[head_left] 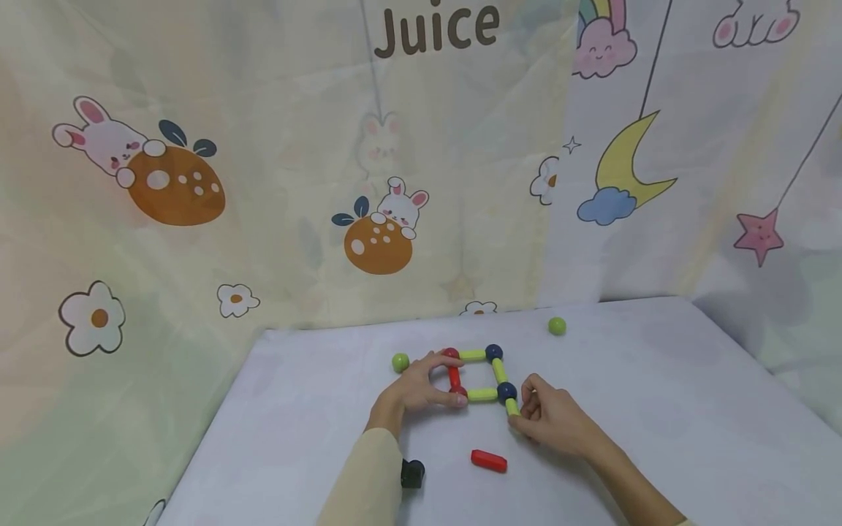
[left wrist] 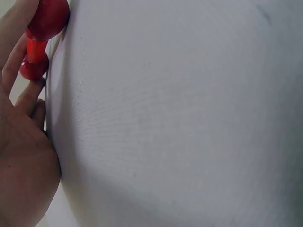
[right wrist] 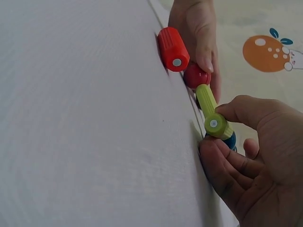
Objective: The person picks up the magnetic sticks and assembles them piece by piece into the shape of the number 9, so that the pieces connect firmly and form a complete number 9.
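Observation:
A square of magnetic rods and balls lies on the table. Its left side is a red rod (head_left: 454, 377) between two red balls (head_left: 458, 392); yellow-green rods (head_left: 482, 394) and two dark blue balls (head_left: 494, 353) make up the rest. My left hand (head_left: 416, 384) grips the red side, thumb at the near ball and fingers at the far one; both balls show beside that hand in the left wrist view. Between thumb and fingers, my right hand (head_left: 555, 418) pinches another yellow-green rod (right wrist: 214, 124), which extends toward me from the near blue ball (head_left: 506, 391).
In front of the square lies a loose red rod (head_left: 489, 461). One green ball (head_left: 400, 362) is beyond my left hand, another green ball (head_left: 557, 326) near the table's back edge. A small black object (head_left: 413, 474) shows beside my left sleeve. A printed curtain (head_left: 283, 241) hangs behind.

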{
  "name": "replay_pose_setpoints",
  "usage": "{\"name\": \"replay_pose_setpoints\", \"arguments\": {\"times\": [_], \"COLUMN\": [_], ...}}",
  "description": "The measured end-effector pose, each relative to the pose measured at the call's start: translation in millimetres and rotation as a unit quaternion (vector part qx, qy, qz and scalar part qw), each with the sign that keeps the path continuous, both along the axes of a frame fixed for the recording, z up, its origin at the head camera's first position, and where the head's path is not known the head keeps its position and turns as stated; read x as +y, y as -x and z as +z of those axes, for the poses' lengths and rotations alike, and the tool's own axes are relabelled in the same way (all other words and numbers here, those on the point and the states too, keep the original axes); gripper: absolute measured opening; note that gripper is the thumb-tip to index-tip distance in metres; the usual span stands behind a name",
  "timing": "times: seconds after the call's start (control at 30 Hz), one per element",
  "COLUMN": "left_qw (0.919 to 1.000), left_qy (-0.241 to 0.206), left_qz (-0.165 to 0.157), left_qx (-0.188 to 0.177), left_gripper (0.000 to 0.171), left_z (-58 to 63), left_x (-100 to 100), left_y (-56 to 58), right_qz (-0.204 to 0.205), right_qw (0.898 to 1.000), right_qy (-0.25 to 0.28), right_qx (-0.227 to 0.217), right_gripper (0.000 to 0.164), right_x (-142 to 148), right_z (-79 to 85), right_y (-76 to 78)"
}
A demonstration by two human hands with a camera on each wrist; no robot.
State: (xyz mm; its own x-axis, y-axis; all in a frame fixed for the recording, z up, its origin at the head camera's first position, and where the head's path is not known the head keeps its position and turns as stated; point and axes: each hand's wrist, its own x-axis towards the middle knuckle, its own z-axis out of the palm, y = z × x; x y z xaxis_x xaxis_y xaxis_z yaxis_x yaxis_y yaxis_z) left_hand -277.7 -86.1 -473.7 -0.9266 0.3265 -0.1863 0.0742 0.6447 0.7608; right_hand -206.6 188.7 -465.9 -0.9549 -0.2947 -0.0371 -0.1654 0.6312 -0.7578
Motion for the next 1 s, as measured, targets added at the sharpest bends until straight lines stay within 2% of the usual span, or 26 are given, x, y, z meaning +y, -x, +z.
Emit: {"name": "replay_pose_setpoints", "arguments": {"times": [0.23, 0.47, 0.6, 0.8, 0.9, 1.0], "left_qw": [1.0, 0.9999, 1.0, 1.0, 1.0, 1.0], "left_qy": [-0.003, -0.006, -0.007, -0.007, -0.003, 0.002], "left_qz": [0.001, 0.004, 0.002, 0.0, 0.001, 0.0], "left_qx": [-0.003, -0.007, -0.006, -0.006, -0.006, -0.003], "left_gripper": [0.064, 0.063, 0.062, 0.062, 0.062, 0.062], "left_z": [2.0, 0.9, 1.6, 1.2, -0.3, -0.9], "left_x": [-0.7, -0.1, 0.8, 1.6, 0.9, 0.9], "left_y": [-0.8, 0.3, 1.9, 1.5, 1.7, 2.0], "right_qz": [-0.058, -0.094, -0.094, -0.072, -0.065, -0.062], "right_qw": [0.998, 0.995, 0.995, 0.997, 0.997, 0.996], "right_qy": [-0.013, -0.027, -0.03, -0.03, -0.032, -0.033], "right_qx": [-0.01, -0.023, -0.022, -0.015, 0.011, 0.058], "right_gripper": [0.039, 0.036, 0.037, 0.038, 0.037, 0.032], "right_x": [-7.8, -11.3, -8.6, -1.9, 4.3, 13.9], "right_z": [-3.5, -5.3, -4.1, -2.3, -2.4, -3.0], "right_y": [1.8, 4.0, 4.4, 8.4, 15.2, 24.5]}}
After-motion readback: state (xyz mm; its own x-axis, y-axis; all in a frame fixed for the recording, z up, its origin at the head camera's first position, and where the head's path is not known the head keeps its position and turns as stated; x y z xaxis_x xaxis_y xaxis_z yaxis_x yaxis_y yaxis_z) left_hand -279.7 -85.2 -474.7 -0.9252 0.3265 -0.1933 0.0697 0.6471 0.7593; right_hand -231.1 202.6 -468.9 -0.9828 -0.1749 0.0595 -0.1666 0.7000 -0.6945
